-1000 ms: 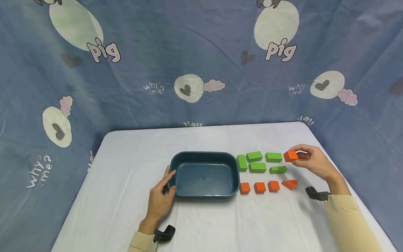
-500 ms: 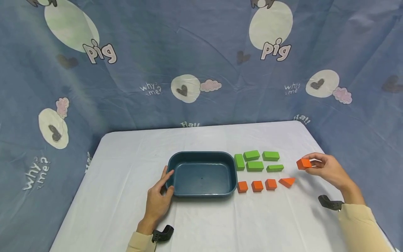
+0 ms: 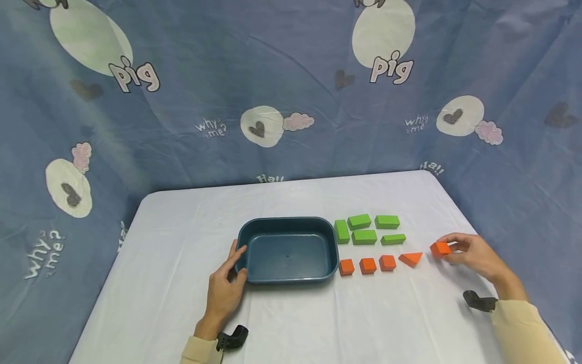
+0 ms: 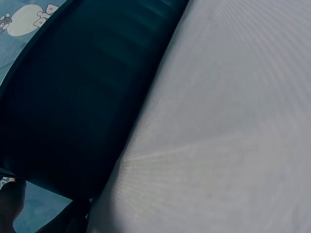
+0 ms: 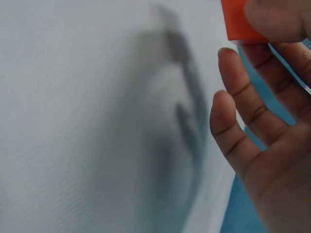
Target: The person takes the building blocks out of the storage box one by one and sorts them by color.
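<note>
My right hand (image 3: 475, 255) pinches an orange cube-like block (image 3: 440, 249) between thumb and fingers, at the right side of the table. In the right wrist view, the thumb overlaps this block (image 5: 239, 22) while the lower fingers stay apart from it. My left hand (image 3: 224, 293) rests against the left end of a dark blue rectangular plastic bin (image 3: 287, 279), fingers fairly straight at its rim. Left of the held block, an orange triangular block (image 3: 411, 259) and several orange cubes (image 3: 368, 266) form a row. Behind that row lie several green rectangular blocks (image 3: 364, 237).
A white cloth (image 3: 386, 323) covers the table. Blue printed fabric (image 3: 291, 156) hangs behind it and along both sides. Each wrist wears a black camera mount, one on the left (image 3: 233, 337) and one on the right (image 3: 479, 302).
My right hand has carried the orange block from beside the green blocks rightward and toward me, level with the orange row. The left hand stays at the bin. The head view has shifted slightly.
</note>
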A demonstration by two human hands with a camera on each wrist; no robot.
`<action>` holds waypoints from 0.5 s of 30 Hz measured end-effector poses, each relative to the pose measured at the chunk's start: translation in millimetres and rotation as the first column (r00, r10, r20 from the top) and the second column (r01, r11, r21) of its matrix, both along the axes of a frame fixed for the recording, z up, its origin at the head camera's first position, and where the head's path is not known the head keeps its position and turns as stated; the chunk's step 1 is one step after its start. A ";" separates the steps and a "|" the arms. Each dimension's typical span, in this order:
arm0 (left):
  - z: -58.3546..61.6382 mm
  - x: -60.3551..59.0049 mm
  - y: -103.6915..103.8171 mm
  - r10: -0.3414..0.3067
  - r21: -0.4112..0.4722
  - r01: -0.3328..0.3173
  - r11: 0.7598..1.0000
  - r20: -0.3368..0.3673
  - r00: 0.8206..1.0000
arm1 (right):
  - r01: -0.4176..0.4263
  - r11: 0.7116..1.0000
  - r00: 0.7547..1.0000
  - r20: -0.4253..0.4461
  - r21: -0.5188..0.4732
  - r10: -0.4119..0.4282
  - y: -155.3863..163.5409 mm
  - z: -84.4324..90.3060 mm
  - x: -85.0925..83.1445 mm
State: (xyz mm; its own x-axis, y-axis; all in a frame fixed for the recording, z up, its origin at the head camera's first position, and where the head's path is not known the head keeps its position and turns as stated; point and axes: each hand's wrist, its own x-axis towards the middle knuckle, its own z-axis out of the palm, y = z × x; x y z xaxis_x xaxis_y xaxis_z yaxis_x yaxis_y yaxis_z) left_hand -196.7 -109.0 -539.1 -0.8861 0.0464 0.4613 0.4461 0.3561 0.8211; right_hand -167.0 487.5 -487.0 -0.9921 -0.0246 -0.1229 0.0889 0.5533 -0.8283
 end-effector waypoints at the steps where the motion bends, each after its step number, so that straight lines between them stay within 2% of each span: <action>1: 4.4 2.0 1.3 0.002 0.002 -0.002 1.000 0.003 1.000 | 0.006 1.000 1.000 0.015 0.008 -0.006 0.4 -1.8 0.3; 5: 21.3 8.7 4.9 -0.003 0.001 0.003 1.000 0.010 1.000 | 0.011 0.999 0.998 0.055 0.053 -0.014 2.6 -8.3 2.3; 8: 26.1 10.4 5.4 -0.007 -0.011 0.007 1.000 0.008 1.000 | 0.029 0.997 0.997 0.069 0.075 -0.034 4.1 -12.4 4.2; 12: 21.2 8.9 5.4 0.001 -0.013 -0.001 1.000 0.003 1.000 | 0.031 0.996 0.998 0.047 0.081 -0.035 3.8 -16.9 5.8; 15: 8.8 4.7 3.9 0.014 -0.015 -0.015 1.000 -0.004 1.000 | 0.031 0.996 0.999 0.031 0.086 -0.034 2.8 -20.4 6.6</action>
State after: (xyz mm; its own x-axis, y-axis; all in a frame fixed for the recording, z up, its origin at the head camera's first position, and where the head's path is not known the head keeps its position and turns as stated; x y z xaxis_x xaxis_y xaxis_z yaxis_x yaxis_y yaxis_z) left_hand -192.0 -105.1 -530.3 -0.8848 0.0406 0.4642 0.4441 0.3751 0.8137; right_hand -160.4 490.3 -507.5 -0.9876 0.0199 -0.1555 0.1343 0.6186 -0.7741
